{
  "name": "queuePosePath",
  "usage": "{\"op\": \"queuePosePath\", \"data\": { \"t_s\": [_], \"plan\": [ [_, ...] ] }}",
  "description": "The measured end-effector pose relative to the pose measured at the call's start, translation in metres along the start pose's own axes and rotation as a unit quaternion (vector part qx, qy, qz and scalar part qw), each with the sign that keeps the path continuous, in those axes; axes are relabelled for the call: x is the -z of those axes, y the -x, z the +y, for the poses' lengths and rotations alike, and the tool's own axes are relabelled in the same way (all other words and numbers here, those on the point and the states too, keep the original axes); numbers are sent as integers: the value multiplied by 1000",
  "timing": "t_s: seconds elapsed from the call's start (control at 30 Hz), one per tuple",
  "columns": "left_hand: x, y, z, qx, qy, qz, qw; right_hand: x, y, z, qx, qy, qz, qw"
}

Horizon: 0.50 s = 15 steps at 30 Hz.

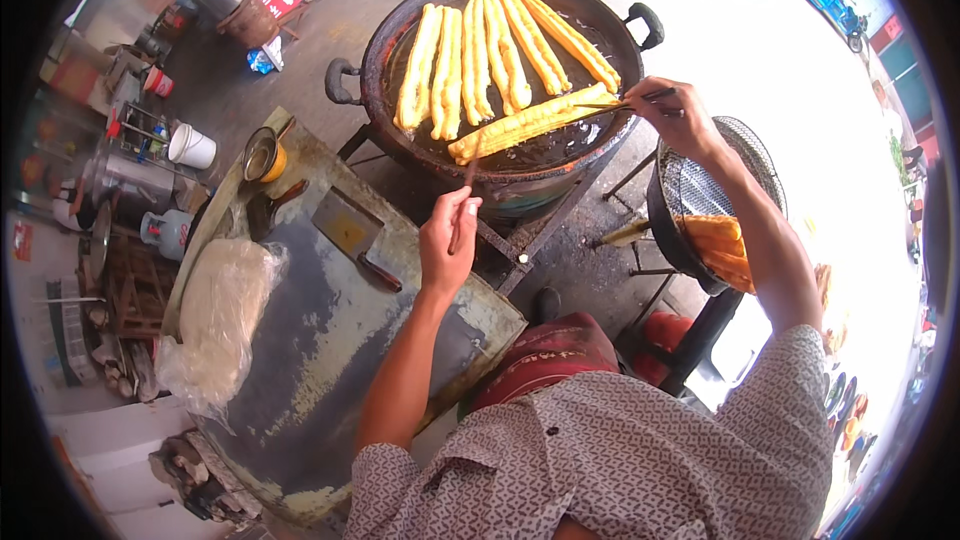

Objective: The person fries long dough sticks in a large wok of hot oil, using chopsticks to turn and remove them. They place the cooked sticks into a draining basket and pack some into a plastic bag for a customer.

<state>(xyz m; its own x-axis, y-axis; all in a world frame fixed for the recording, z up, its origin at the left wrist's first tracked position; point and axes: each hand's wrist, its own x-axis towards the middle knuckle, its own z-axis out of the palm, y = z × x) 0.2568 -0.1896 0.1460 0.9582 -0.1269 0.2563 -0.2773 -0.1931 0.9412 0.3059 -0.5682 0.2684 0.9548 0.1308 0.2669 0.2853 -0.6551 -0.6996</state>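
Several long fried dough sticks (480, 52) lie side by side in the dark oil of a large round frying pan (352, 82). One more dough stick (532, 124) lies crosswise at the pan's near side. My right hand (671, 116) grips dark chopsticks (600, 108) whose tips reach the right part of that stick. In my left hand (448, 236) is a thin brown stick, perhaps a chopstick (471, 172), its tip at the left end of the same dough stick. A cleaver (349, 225) rests flat on the worktable (315, 345) beside my left hand.
Plastic-wrapped dough (225, 307) and a ladle over a yellow container (264, 157) are on the worktable's left side. A round wire-mesh rack (697, 187) holding browner dough sticks (716, 244) stands under my right forearm. The pan's loop handle (646, 24) sticks out. Farther left are a white bucket (192, 146) and gas cylinder (166, 232).
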Motion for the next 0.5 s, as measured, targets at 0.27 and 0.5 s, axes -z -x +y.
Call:
{"op": "queuePosePath", "data": {
  "t_s": [0.27,0.5],
  "plan": [
    [9,0,-8,40,-92,2,995,-11,2,3,95,61,-15,993],
    [16,-4,-5,71,6,-14,997,-30,-38,-9,12,-69,139,988]
  ]
}}
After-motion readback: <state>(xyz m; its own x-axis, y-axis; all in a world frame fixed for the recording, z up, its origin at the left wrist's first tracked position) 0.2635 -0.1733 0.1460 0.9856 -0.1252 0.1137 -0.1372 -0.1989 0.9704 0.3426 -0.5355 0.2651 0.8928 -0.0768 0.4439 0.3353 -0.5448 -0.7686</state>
